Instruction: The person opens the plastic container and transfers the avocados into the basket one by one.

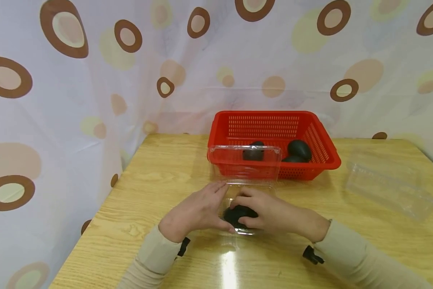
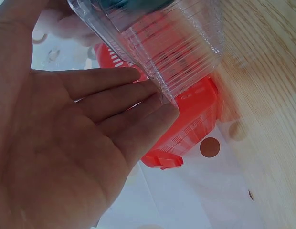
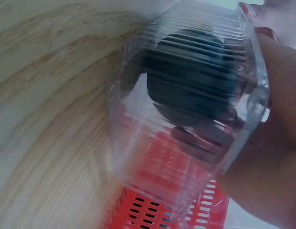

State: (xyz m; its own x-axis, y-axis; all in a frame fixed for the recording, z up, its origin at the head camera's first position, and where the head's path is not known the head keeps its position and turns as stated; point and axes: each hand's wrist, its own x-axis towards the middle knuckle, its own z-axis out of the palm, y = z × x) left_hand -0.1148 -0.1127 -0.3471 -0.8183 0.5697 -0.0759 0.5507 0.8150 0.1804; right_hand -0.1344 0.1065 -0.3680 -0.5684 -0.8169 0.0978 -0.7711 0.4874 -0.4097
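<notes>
A clear plastic clamshell box (image 1: 234, 231) stands on the table with its lid (image 1: 245, 164) raised at the back. Inside its base lies a dark green, egg-shaped avocado (image 1: 238, 216), also visible through the ribbed plastic in the right wrist view. From above, my right hand (image 1: 270, 210) grips this avocado with curled fingers and thumb. My left hand (image 1: 200, 210) steadies the box's left side, the thumb by the front corner. Its straight fingers (image 2: 114, 98) touch the rim in the left wrist view.
Behind the box is a red perforated basket (image 1: 332, 160) with several dark avocados (image 1: 299, 150) in it. Another clear plastic box (image 1: 389, 184) lies at the right of the wooden table (image 1: 158, 160). A patterned curtain (image 1: 216, 56) hangs behind.
</notes>
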